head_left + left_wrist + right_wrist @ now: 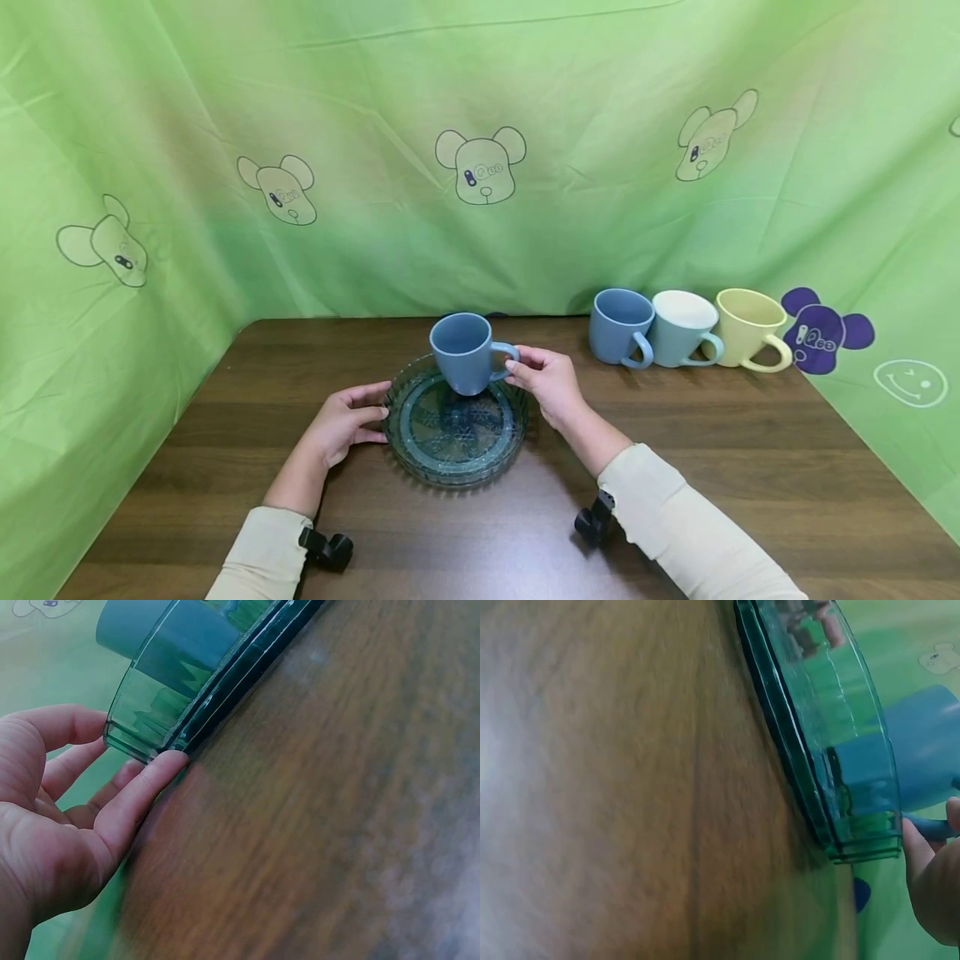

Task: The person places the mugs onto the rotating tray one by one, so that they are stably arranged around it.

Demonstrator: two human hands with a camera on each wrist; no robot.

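The left hand (339,423) grips the left edge of the dish (453,477); the right hand (553,387) pinches the handle (506,347) of a mug (462,362) inside it. Apparently a placing step: next calls for a gentle release. Farther right stand other mugs (675,343).

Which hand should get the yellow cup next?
Probably the right hand: it's nearer the yellow cup, though it must first release its blue cup. The left hand holds the glass dish, farther away.

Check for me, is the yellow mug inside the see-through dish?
No, the yellow mug stands on the wooden table beside the light teal mug, apart from the see-through dish.
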